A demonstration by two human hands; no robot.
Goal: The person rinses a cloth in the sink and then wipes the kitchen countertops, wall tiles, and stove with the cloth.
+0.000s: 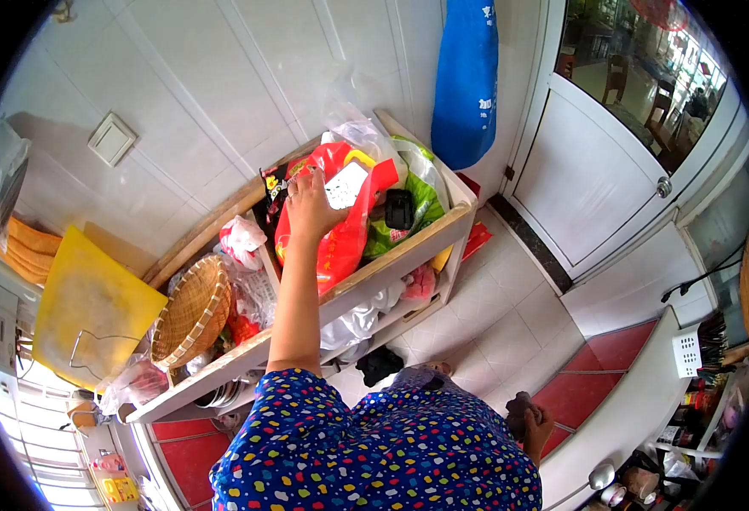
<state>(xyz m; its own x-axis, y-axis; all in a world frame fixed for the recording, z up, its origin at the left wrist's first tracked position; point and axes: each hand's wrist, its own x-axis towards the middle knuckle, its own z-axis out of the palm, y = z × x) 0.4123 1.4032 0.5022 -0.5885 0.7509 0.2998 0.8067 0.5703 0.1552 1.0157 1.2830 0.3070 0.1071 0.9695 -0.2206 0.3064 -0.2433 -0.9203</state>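
Observation:
My left hand reaches into the top of a wooden shelf. Its fingers are stretched apart over a red plastic bag, with the thumb by a white flat item with dark marks. Whether it grips either one is hard to see. Beside the bag lie a green-and-white bag and a small black plastic object. Low on the right, my right hand is closed on a dark brown crumpled thing, perhaps a cloth.
The shelf's wooden front rail runs below my left arm. A woven basket and a yellow board stand to the left. A blue cloth bag hangs near the white door. A counter edges the right side.

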